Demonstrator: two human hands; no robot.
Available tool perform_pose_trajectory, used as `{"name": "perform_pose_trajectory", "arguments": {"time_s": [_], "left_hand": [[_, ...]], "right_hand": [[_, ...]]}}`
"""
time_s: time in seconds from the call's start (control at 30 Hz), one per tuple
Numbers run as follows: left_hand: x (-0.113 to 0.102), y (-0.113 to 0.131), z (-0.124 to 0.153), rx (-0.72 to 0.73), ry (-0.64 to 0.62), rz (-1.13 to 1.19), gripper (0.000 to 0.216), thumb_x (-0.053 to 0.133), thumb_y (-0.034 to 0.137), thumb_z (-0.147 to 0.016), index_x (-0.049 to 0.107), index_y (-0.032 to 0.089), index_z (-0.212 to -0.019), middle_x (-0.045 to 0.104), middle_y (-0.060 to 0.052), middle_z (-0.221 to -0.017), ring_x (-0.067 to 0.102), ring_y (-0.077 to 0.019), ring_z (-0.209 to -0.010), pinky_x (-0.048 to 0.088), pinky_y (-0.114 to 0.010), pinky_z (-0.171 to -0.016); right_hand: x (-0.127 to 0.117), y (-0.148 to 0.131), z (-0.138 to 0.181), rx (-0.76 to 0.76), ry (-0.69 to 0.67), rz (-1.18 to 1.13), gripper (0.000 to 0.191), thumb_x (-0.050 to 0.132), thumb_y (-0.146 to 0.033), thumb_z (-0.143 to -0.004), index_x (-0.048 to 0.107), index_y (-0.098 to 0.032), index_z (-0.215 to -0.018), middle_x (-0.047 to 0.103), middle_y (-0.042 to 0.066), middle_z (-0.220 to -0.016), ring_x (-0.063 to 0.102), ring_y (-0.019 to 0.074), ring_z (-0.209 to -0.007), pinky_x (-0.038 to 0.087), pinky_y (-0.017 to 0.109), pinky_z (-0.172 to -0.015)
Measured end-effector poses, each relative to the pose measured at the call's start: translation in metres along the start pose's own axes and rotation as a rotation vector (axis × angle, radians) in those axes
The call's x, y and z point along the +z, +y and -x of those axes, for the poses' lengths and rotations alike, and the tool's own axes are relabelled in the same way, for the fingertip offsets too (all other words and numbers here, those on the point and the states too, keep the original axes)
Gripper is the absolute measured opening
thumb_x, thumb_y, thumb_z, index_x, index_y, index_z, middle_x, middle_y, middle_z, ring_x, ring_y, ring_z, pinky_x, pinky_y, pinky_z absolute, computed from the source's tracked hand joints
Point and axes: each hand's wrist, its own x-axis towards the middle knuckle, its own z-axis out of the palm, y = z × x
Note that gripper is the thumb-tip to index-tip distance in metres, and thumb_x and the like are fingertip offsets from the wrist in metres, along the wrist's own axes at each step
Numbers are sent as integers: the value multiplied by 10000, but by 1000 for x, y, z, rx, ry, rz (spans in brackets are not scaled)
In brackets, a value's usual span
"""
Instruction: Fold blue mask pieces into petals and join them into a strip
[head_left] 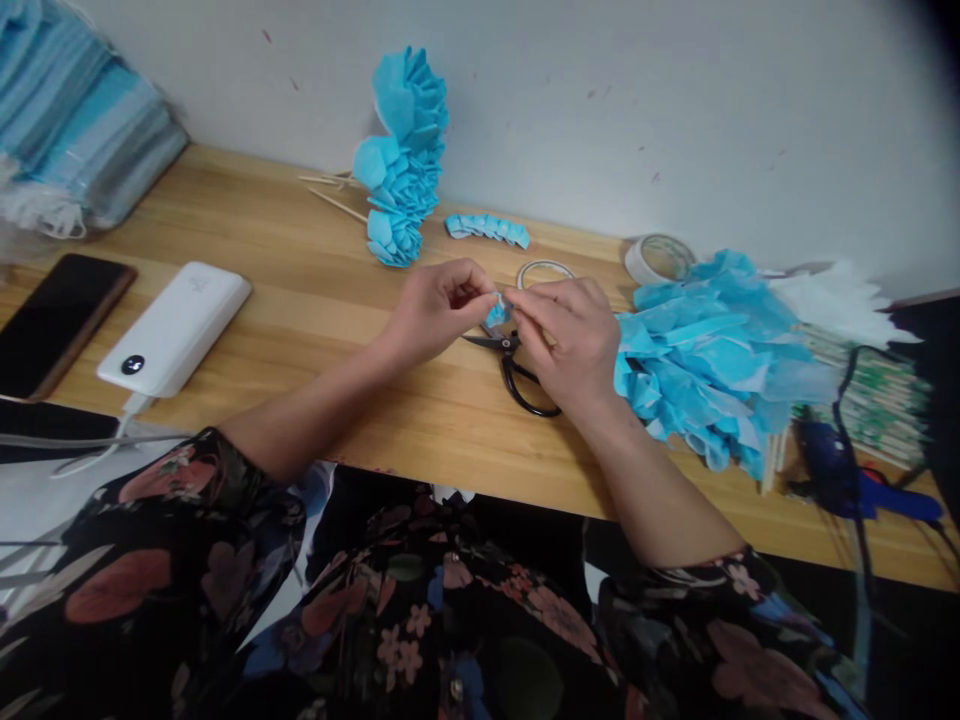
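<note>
Between my two hands is a small blue petal piece (497, 312), thin like paper or fabric. My left hand (450, 308) pinches its left side with thumb and forefinger. From the other side, the fingertips of my right hand (574, 340) close on the piece's upper right. Below them on the table lie black-handled scissors (527, 392), partly covered by my right hand. A ring-shaped roll (546, 268) shows just behind my right fingers. Farther back, a short row of folded blue petals (487, 230) lies near the wall.
Blue flowers (405, 170) on sticks lie at the back. A heap of blue sheets (720, 350), a tape roll (660, 260) and a blue glue gun (862, 480) are at right. A power bank (176, 325), phone (64, 320) and bagged blue bundle (82, 120) are at left.
</note>
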Motion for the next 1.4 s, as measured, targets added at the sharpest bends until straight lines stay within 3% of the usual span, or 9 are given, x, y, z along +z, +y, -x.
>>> {"name": "perform_pose_trajectory", "arguments": {"time_s": [0.13, 0.23, 0.43, 0.8, 1.4], "left_hand": [[1, 0, 0, 28, -35, 11, 127, 739, 216, -885, 673, 177, -784, 678, -2, -713, 574, -107, -641, 434, -241, -594], [2, 0, 0, 25, 12, -46, 124, 737, 211, -881, 677, 175, -779, 660, 7, -695, 542, -96, -620, 405, -235, -581], [2, 0, 1, 25, 53, -110, 105, 762, 216, -887, 693, 179, -817, 663, 7, -701, 539, -101, -621, 413, -239, -589], [5, 1, 3, 113, -17, -70, 100, 709, 168, -885, 710, 197, -790, 695, -7, -743, 559, -116, -636, 421, -274, -604], [4, 5, 2, 32, -41, -16, 112, 727, 163, -861, 700, 191, -757, 707, -5, -753, 603, -120, -684, 470, -256, -642]], "right_hand": [[1, 1, 0, -33, 20, 18, 206, 611, -275, -1063, 791, -310, -1156, 785, 75, -1063, 707, 286, -1033, 548, 483, -913], [-2, -3, -2, -20, 66, 48, 185, 596, -290, -1068, 780, -287, -1089, 790, 69, -1017, 720, 271, -999, 545, 462, -890], [-2, -13, -4, 37, 39, 62, 189, 609, -295, -1041, 714, -254, -889, 723, 21, -793, 654, 209, -775, 467, 389, -759], [-2, -14, -4, 129, -21, -16, 177, 615, -280, -989, 680, -250, -826, 728, 21, -783, 634, 205, -757, 451, 372, -739], [-3, -16, -5, 191, -38, -138, 155, 607, -254, -948, 655, -248, -801, 725, 13, -780, 652, 196, -770, 484, 355, -751]]}}
